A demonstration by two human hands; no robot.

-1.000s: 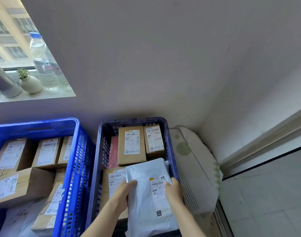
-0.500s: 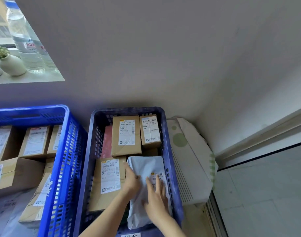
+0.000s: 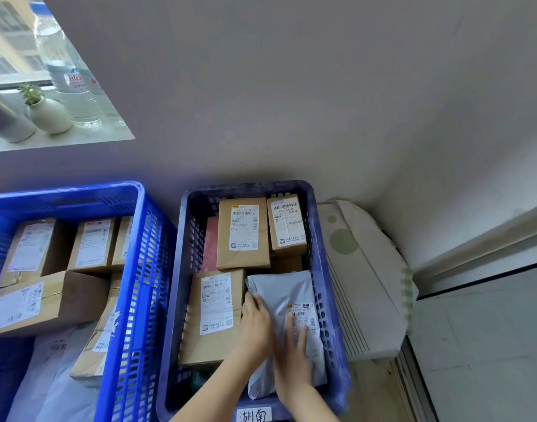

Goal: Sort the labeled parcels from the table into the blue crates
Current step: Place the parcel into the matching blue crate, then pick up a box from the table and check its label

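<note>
Now, grey mailer (image 3: 279,292) lies in the rt-hand crate (image 3: 249,187), front corner, beside a box (image 3: 213,303). Left grip (image 3: 255,325) flat on its edge, right grip (image 3: 291,357) flat on top, neither holding anything. Press evenly, tuck edge down & leave label (image 3: 303,312) facing up.

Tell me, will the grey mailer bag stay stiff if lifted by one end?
Probably not: the grey mailer bag is creased film, so it would likely sag. Its glossy surface may slide in a grip. It looks thin, so probably light.
</note>
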